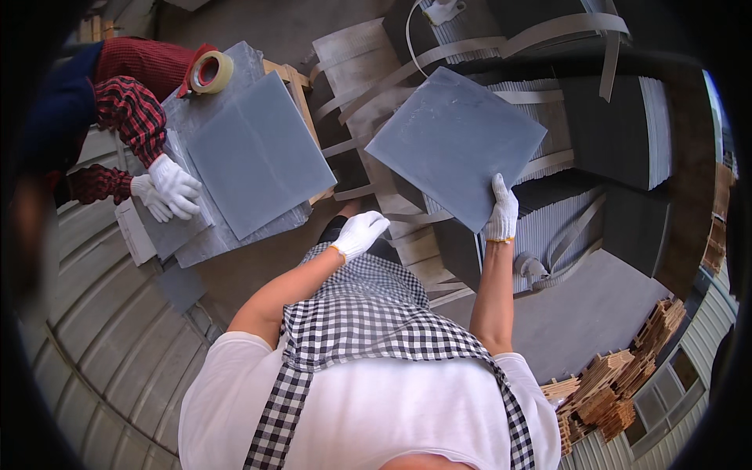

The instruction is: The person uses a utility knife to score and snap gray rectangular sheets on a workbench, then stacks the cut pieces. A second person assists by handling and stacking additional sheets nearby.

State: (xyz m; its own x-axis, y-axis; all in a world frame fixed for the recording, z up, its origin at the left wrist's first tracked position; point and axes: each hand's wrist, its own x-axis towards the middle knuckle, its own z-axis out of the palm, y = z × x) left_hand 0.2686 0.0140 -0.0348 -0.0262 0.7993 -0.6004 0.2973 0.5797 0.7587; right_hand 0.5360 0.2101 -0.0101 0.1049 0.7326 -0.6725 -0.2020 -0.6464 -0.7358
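My right hand (502, 213), in a white knit glove, grips a square blue-grey slab (458, 141) by its near right edge. The thumb lies on top of the slab; the other fingers are mostly hidden beneath it. The slab is tilted, one corner toward me, above the strapped stacks. In front of my checked apron, my gloved left hand (361, 235) holds nothing, its fingers loosely stretched out. To its left, another grey slab (262, 155) lies on a wrapped stack (280, 222).
A co-worker's gloved hands (174, 188) rest on a smaller grey piece at the left. A tape roll (211, 72) lies on the far end of that stack. Strapped slab stacks (540, 235) stand at the right, with loose pale straps (564, 35) arching over them. Wooden pallets (607, 388) are piled lower right.
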